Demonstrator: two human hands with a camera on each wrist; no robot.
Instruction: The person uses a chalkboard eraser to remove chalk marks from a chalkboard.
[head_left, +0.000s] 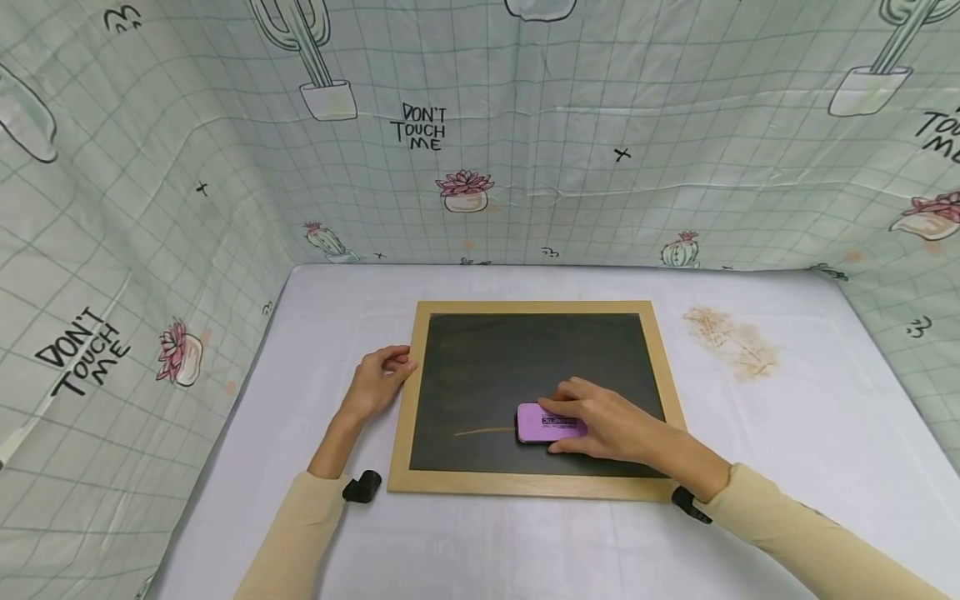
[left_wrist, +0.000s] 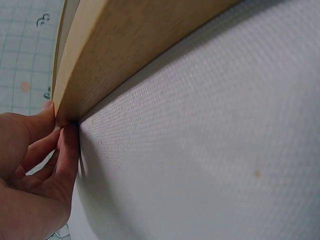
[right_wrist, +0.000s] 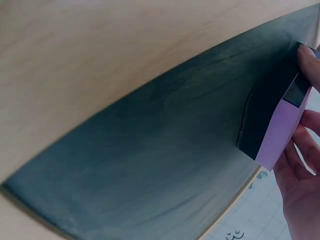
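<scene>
A chalkboard [head_left: 540, 367] in a light wooden frame lies on the white-covered table. My right hand [head_left: 607, 421] grips a purple board eraser [head_left: 531, 422] between thumb and fingers, its dark felt side against the board's lower middle. A short orange chalk line [head_left: 483, 431] runs left from the eraser; any part beneath it is hidden. In the right wrist view the eraser [right_wrist: 280, 130] shows its purple top and black felt. At the board's left edge, my left hand [head_left: 377, 383] pinches the wooden frame [left_wrist: 95, 55], thumb on top and fingers at its lower side.
Orange-brown chalk dust [head_left: 731, 342] marks the white tablecloth [head_left: 570, 550] right of the board. A grid-patterned curtain [head_left: 555, 150] with cactus drawings stands behind the table and along both sides. A black wrist device [head_left: 362, 487] sits by the left sleeve.
</scene>
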